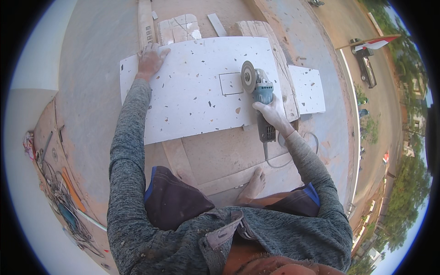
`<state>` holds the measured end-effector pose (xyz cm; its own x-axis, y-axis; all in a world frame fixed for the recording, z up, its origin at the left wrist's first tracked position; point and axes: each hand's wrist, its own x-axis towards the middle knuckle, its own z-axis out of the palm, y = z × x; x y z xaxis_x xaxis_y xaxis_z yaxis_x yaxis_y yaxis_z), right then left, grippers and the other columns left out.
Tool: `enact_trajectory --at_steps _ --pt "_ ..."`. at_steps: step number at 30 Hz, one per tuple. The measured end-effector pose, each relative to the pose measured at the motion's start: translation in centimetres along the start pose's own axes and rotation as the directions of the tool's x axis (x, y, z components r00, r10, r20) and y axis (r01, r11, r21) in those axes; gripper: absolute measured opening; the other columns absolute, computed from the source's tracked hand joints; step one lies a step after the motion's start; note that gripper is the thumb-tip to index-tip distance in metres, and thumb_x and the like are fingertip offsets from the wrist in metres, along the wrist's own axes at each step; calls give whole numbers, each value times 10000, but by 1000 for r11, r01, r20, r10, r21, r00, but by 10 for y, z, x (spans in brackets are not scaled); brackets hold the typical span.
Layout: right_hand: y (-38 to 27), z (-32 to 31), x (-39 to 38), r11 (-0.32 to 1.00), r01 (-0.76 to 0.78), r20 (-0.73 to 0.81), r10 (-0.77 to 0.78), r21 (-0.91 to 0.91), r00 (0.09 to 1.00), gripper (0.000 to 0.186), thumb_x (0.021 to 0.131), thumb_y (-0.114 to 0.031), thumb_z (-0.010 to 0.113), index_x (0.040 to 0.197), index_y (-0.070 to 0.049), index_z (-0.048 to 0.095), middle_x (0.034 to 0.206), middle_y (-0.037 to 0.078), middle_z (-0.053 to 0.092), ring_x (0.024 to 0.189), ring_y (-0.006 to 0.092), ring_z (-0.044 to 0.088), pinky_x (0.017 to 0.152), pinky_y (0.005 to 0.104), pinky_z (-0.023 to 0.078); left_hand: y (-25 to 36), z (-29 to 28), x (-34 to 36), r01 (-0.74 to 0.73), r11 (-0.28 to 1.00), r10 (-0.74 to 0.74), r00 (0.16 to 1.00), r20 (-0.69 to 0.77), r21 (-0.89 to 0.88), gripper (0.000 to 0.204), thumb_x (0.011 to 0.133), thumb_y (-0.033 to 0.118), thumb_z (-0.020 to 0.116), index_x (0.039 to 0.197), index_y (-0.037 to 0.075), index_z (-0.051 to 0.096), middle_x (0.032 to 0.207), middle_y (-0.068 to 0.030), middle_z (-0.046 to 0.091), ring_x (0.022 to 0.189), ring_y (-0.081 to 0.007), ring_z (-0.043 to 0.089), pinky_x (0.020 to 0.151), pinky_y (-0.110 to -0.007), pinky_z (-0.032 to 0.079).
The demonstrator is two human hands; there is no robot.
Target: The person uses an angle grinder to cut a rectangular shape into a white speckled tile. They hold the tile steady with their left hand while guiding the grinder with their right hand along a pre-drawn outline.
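A white terrazzo slab with scattered brown and dark chips lies flat across supports in front of me. My left hand rests on its far left part, fingers spread and reaching to the far edge. My right hand is wrapped around the body of a teal and grey angle grinder over the slab's right part. The grinder's round disc is just right of a small rectangle outline marked on the slab. Whether the disc touches the surface I cannot tell.
Dusty blocks and a long board sit beneath and beyond the slab. A smaller terrazzo piece lies at the right. The grinder's cord loops near my bare foot. Tangled cables lie at the left wall.
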<state>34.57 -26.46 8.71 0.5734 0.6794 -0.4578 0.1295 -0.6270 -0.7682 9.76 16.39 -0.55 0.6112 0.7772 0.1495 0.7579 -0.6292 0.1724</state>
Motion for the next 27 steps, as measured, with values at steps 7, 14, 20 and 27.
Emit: enact_trajectory --at_steps 7,14,20,27 --pt "-5 0 1 1000 -2 -11 1 -11 1000 602 792 -242 792 1264 95 630 1021 143 738 896 224 717 833 374 592 3 2 1 0 1000 0 1000 17 11 696 1040 608 616 1433 35 653 1487 -197 641 1469 -379 514 1242 -620 302" --pt "-3 -1 4 1000 14 -6 -14 -22 1000 592 793 -247 789 1252 96 640 1010 142 741 891 223 720 828 374 594 5 -5 1 -4 1000 4 999 38 1 689 1042 606 615 1429 38 659 1472 -198 649 1453 -370 530 1235 -599 318" --pt "-3 -1 6 999 18 -6 -19 -40 1000 601 793 -257 790 1254 99 642 1008 145 744 892 228 725 830 375 595 3 -3 0 7 1000 -7 1000 7 14 669 1042 598 621 1401 37 675 1457 -206 651 1450 -372 528 1235 -593 318" --pt "-4 -1 7 999 21 -12 -22 -44 1000 599 790 -258 789 1251 98 650 1018 155 746 911 233 728 847 377 594 6 -5 -2 -6 1000 6 1000 -11 13 669 1041 599 622 1393 33 676 1465 -209 641 1455 -376 522 1238 -594 314"
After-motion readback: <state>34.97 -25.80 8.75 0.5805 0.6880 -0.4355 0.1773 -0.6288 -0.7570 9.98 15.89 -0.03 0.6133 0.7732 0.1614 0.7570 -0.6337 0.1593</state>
